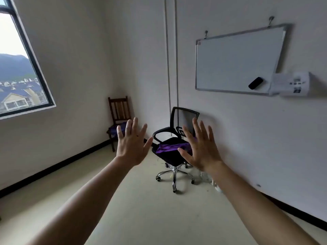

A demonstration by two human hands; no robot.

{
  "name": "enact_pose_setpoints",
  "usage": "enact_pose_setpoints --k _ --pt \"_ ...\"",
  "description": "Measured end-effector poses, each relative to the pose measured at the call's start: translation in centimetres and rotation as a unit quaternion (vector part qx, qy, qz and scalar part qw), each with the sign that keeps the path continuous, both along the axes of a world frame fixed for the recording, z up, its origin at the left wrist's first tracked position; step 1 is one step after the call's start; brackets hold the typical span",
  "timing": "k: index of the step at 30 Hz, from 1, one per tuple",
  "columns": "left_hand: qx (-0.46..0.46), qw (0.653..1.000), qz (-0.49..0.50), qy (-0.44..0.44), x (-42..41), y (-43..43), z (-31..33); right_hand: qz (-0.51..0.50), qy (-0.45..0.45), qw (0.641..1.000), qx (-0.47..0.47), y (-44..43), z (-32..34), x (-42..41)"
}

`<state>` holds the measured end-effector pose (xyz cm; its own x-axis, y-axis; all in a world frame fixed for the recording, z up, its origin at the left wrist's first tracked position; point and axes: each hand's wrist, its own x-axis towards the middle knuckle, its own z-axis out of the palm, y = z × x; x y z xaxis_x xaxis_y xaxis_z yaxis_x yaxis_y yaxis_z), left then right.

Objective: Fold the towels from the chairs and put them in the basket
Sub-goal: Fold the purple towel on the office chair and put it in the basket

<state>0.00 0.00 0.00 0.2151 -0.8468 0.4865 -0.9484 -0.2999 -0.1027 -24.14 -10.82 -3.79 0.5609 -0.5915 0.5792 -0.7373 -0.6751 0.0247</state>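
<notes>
Two bare hands are lifted out ahead of the person, both spread wide. The fingers are straight and fanned apart, the backs face the wearer, and they hold nothing. The left hand (131, 144) and right hand (200, 147) hang level, with a gap between them.

Beyond the right hand, partly hidden behind its thumb and palm, a purple towel (169, 147) lies crumpled on the seat of a black office chair (174, 119). The cloth looks soft and thin, bunched in loose ridges rather than laid flat. The chair has a see-through mesh back in a rounded frame, curved plastic armrests and a shiny chrome star base on small castors. Beyond the left hand, farther off in the corner, stands a dark wooden chair (119, 110) with an upright slatted back. A bluish-purple cloth (115, 129) lies on its seat, half covered by the left hand's fingers. It is likely a second towel, though too small to be sure.

Neither hand touches any cloth, so I judge the task to be at its very start, the approach to the first towel. The next move calls for stepping closer to the office chair, lowering a hand to the purple towel and pinching an edge or corner so it can be shaken open for folding. No basket is in view.

Under the arms runs a pale, smooth floor (141, 200). Above and right of the right hand hangs a metal-framed whiteboard (237, 62) with a black eraser (256, 83) stuck to it.
</notes>
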Motion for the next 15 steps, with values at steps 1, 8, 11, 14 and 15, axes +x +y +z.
enact_pose_setpoints --k 1,8,11,14,15 --pt "0.014 1.000 0.007 0.012 0.2 -2.5 -0.1 -0.006 0.004 1.000 0.021 -2.6 -0.5 0.3" --pt "0.012 1.000 0.008 0.002 2.9 -16.2 1.4 -0.036 0.006 0.998 0.048 -18.2 0.4 2.2" --pt "0.020 1.000 0.010 0.005 5.0 -20.6 0.1 -0.032 0.008 0.997 0.065 -23.6 -0.3 4.5" --pt "0.040 0.999 0.016 0.015 7.6 -24.7 -2.0 -0.021 0.016 0.996 0.085 -28.3 -2.2 7.5" --pt "0.046 0.999 0.016 0.022 8.2 -25.6 -2.6 -0.016 0.020 0.995 0.094 -29.2 -2.9 8.2"
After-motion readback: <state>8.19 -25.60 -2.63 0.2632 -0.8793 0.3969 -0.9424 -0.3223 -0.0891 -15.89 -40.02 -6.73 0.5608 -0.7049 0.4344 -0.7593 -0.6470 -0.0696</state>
